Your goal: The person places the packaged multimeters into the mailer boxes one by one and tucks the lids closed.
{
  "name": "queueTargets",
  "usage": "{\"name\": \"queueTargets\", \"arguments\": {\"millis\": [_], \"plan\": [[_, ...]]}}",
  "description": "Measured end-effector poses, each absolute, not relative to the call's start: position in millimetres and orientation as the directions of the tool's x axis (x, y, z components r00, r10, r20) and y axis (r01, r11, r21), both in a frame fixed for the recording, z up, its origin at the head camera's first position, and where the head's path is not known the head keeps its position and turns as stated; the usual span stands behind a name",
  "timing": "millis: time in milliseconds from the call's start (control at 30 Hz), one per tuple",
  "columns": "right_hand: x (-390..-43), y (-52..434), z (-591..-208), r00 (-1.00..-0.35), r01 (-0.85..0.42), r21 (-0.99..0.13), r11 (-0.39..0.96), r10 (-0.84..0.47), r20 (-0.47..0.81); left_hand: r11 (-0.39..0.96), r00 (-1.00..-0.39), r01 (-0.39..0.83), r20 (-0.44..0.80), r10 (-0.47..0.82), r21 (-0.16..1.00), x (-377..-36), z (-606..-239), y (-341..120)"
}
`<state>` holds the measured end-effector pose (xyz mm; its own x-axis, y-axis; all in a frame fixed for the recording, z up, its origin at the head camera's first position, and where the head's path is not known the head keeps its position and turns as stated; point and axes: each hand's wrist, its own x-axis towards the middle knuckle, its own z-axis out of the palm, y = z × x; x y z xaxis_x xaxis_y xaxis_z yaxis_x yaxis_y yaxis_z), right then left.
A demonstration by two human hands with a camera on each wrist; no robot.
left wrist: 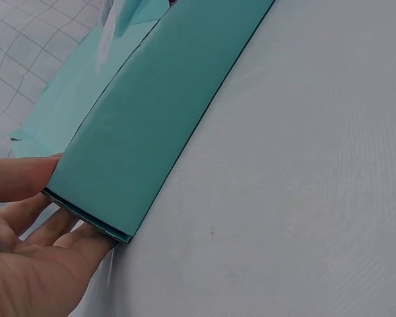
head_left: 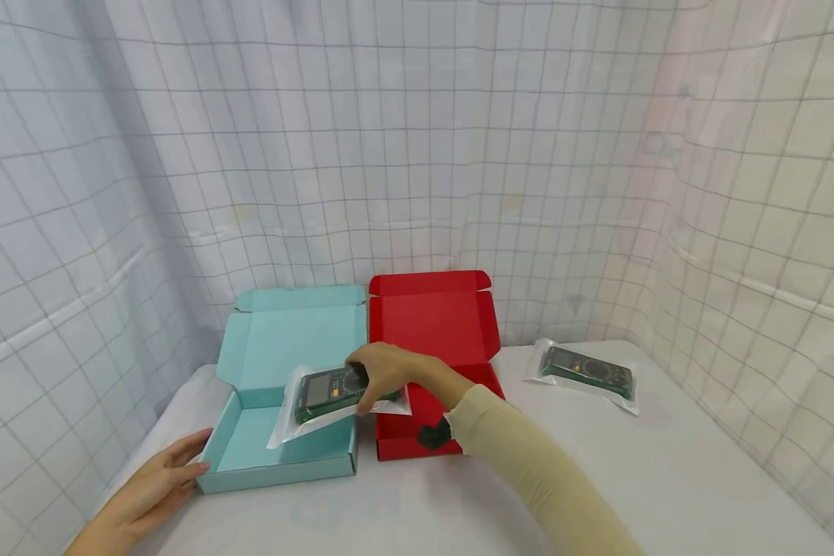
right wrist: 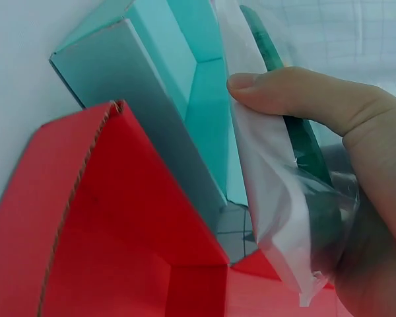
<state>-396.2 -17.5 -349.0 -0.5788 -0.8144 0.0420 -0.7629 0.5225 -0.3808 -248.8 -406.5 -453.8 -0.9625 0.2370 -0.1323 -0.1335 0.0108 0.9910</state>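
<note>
My right hand (head_left: 389,371) grips a digital multimeter (head_left: 323,392) in a clear and white plastic bag. Thumb and fingers close round its right end, and it hangs tilted over the open light teal box (head_left: 278,475). Seen from the right wrist, the thumb presses the bag's white side and the green edge of the meter (right wrist: 310,152) shows through the plastic. At the teal box's left front corner, my left hand (head_left: 156,486) holds the side wall. From the left wrist, the thumb (left wrist: 26,178) lies at the top edge and the other fingers against the outside.
An open red box (head_left: 417,448) stands just right of the teal one, its lid (head_left: 431,320) raised at the back. Farther right on the white table (head_left: 598,471) lies another bagged multimeter (head_left: 591,371). Checked white curtains (head_left: 417,154) enclose the back and sides.
</note>
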Motion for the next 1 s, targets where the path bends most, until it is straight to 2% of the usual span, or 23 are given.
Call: {"name": "queueTargets", "arguments": {"millis": [533, 800, 1000], "plan": [[-391.0, -65.5, -371.0, -0.570, -0.782, -0.322, 0.534, -0.821, 0.023, 0.013, -0.971, -0.110, -0.110, 0.212, 0.994, -247.2, -454.1, -403.2], [-382.1, -87.7, -376.5, -0.602, -0.767, -0.262, 0.585, -0.798, -0.022, 0.009, -0.965, -0.090, -0.090, 0.245, 0.996, -245.5, -454.7, -401.7], [-377.9, -104.5, -382.0, -0.604, -0.774, -0.222, 0.593, -0.797, -0.022, 0.019, -0.974, -0.064, -0.067, 0.217, 0.998, -243.0, -455.2, -400.9]]}}
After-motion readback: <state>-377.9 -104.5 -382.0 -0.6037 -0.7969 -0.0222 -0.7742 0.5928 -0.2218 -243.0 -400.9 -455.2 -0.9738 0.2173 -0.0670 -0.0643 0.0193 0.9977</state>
